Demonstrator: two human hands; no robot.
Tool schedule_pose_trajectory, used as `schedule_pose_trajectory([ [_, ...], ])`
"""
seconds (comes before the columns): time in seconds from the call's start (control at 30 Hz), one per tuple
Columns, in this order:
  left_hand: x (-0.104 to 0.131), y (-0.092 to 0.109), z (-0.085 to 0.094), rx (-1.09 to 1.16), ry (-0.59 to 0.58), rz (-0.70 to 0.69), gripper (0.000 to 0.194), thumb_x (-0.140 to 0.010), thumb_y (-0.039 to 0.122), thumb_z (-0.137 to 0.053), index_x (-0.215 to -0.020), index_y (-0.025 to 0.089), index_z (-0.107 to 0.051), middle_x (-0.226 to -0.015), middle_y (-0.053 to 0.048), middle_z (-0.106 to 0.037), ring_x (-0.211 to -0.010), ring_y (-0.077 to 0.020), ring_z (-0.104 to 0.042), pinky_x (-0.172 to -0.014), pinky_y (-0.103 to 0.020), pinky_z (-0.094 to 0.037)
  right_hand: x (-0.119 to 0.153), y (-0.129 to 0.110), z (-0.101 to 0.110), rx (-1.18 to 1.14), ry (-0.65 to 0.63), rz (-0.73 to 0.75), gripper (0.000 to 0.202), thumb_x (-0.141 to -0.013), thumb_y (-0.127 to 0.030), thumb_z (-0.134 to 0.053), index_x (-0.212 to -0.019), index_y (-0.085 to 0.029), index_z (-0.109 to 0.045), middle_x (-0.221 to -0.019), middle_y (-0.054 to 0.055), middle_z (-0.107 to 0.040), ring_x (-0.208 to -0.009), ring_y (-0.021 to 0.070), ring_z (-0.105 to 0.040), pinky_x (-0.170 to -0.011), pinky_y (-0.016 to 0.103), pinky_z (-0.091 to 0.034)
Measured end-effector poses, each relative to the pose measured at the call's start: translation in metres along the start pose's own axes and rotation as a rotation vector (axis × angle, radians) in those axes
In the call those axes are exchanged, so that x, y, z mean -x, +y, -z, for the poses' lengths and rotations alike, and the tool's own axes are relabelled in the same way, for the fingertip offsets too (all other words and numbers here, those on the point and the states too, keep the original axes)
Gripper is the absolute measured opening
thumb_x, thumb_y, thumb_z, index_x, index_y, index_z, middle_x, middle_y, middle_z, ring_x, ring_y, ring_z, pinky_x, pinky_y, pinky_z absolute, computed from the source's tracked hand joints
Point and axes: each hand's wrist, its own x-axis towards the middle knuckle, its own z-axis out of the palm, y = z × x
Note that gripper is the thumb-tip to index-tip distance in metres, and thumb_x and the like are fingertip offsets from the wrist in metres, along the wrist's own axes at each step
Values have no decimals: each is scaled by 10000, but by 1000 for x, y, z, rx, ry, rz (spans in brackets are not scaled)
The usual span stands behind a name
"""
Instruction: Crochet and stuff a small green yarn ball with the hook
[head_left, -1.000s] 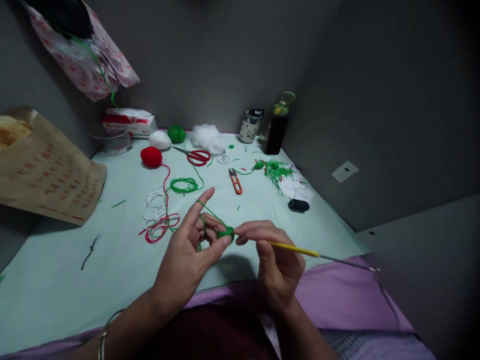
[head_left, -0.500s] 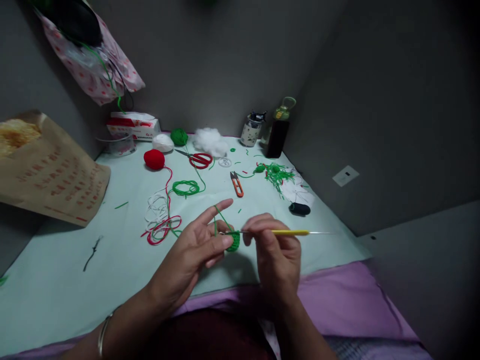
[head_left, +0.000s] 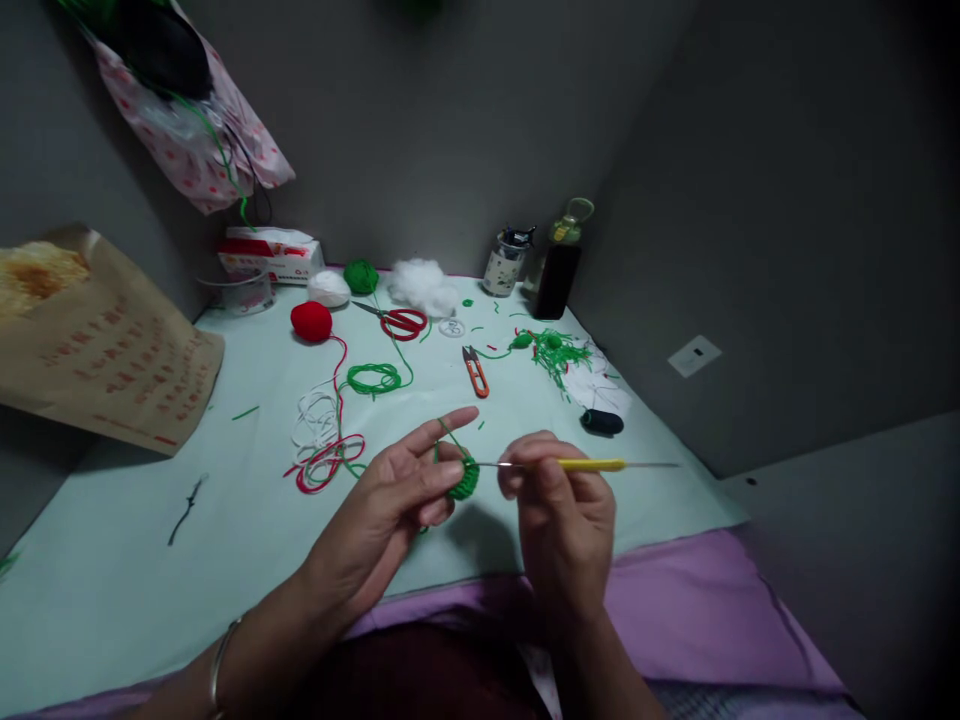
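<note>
Between the thumb and fingers of my left hand [head_left: 405,490] is a small green crochet piece [head_left: 465,480]. Green yarn runs over my raised left index finger down to the piece. My right hand [head_left: 562,500] is closed around a crochet hook [head_left: 592,465] with a yellow handle and thin metal ends. The hook lies nearly level, and its left tip meets the top edge of the green piece. Exactly how the yarn sits on the tip is too small to tell. Beyond my hands lie orange thread snips [head_left: 475,373] and a loose coil of green yarn [head_left: 373,378].
Red-handled scissors [head_left: 403,323], a red yarn ball [head_left: 311,322], a green yarn ball [head_left: 361,276] and white stuffing [head_left: 422,287] lie toward the back. Green scraps [head_left: 559,352] and a black roll [head_left: 602,422] are at right. A paper bag [head_left: 142,370] stands left, a dark bottle [head_left: 558,275] back right.
My right hand and the hook have shifted slightly right, so more of the metal shaft shows between hand and piece. The green piece has turned a little, and my left index finger sits slightly lower.
</note>
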Motion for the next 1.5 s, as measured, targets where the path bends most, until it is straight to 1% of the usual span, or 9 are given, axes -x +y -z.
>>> schedule_pose_trajectory([
  [0.1,1,-3,1,-190,4,-88,520,-840,229,-817,-1339,301,-689,-862,21,-613,-774,-91,-540,-777,-201,-448,2,2,-2,60,-41,-35,170,-978,-214,-620,-945,-249,-783,-868,33,-707,-837,168,-637,-741,302,-521],
  [0.2,3,-5,5,-337,-15,-115,568,-868,272,-792,-1408,322,-626,-927,13,-634,-936,-150,-597,-950,-294,-429,3,6,0,-6,-9,-112,154,-977,-224,-631,-956,-250,-782,-872,20,-708,-759,137,-618,-702,274,-509],
  [0.37,5,-3,9,-386,8,-130,592,-855,295,-795,-1416,306,-607,-934,10,-594,-893,-156,-575,-879,-314,-446,-3,7,2,-225,-4,-277,154,-970,-304,-645,-910,-216,-758,-841,20,-700,-665,111,-594,-651,252,-505],
  [0.63,4,-2,8,-411,22,-160,604,-835,261,-796,-1408,286,-606,-916,14,-584,-894,-149,-574,-907,-312,-465,-6,1,3,-222,-74,-257,208,-1001,-329,-590,-888,-205,-714,-819,26,-707,-665,126,-595,-640,267,-495],
  [0.87,8,-2,5,-559,69,-234,606,-833,199,-743,-1416,260,-587,-901,7,-605,-884,-163,-585,-934,-337,-476,-2,-2,7,-87,-149,-118,200,-1030,-264,-539,-952,-223,-718,-864,29,-700,-747,150,-597,-698,306,-494],
  [1.03,10,-4,3,-741,130,-368,559,-857,183,-703,-1400,255,-592,-885,17,-590,-893,-161,-592,-931,-310,-476,3,-9,8,131,-204,43,229,-1030,-158,-490,-1017,-226,-709,-916,40,-703,-806,163,-623,-729,335,-512],
  [1.37,10,-10,7,-1077,135,-689,547,-905,120,-647,-1429,271,-600,-878,-1,-627,-837,-172,-623,-876,-314,-507,9,-8,8,621,-350,518,291,-965,-86,-523,-1207,-208,-629,-1005,121,-736,-868,219,-684,-697,376,-579],
  [1.43,12,-8,5,-1027,125,-672,545,-896,120,-666,-1413,282,-616,-882,-2,-630,-841,-171,-620,-870,-308,-504,11,-6,8,688,-319,594,332,-962,-102,-550,-1261,-224,-627,-1023,120,-744,-879,224,-698,-684,369,-595],
  [1.5,13,-6,3,-870,119,-561,529,-888,151,-696,-1396,282,-630,-872,3,-621,-847,-166,-611,-883,-304,-496,13,-5,10,754,-305,661,368,-955,-112,-581,-1292,-247,-637,-1036,105,-751,-902,224,-710,-695,360,-611],
])
